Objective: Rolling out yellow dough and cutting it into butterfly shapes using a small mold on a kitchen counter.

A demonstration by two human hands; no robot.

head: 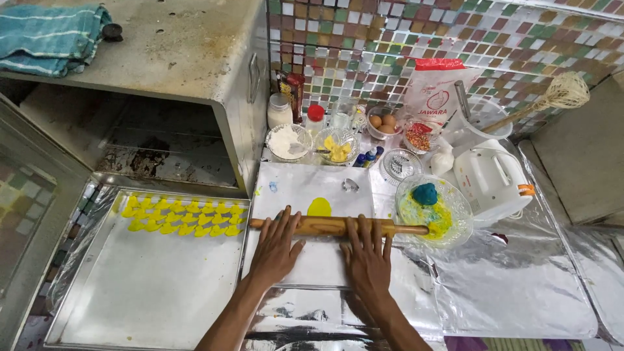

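Wooden rolling pin (pixel 338 226) lies crosswise on the white board (pixel 305 188), just below a flat yellow dough piece (pixel 319 207). Left hand (pixel 276 247) and right hand (pixel 367 257) rest palms-down on it, fingers spread flat, gripping nothing. Baking tray (pixel 149 286) with yellow cut-outs (pixel 182 218) sits left; glass bowl (pixel 455 221) with blue dough (pixel 426 194) right.

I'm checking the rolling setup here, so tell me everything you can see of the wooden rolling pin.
The rolling pin is a plain, light brown wooden cylinder with narrower handle ends. It lies level, crosswise on a white rolling sheet, just below a flat piece of yellow dough. The left hand and the right hand press flat on its top, fingers spread. Its right end reaches over the rim of a glass bowl.
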